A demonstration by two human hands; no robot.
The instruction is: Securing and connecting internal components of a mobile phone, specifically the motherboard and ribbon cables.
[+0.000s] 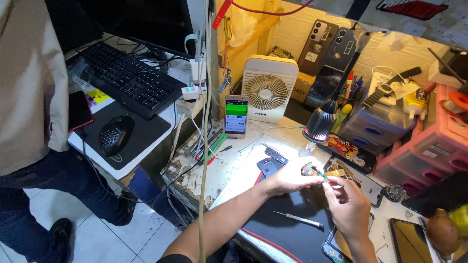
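left hand (287, 179) fingertips pinching small circuit board (312, 171), right hand (349, 204) fingers pinched at its edge, under lamp (321, 122)

A phone repair workshop: opened phones (273, 163), a screwdriver (300, 220), a work lamp (321, 122), parts drawers (414, 156).

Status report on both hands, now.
Left hand and right hand both pinch a small circuit part under the lamp. Screwdriver lies untouched on the black mat. Nothing blocking.
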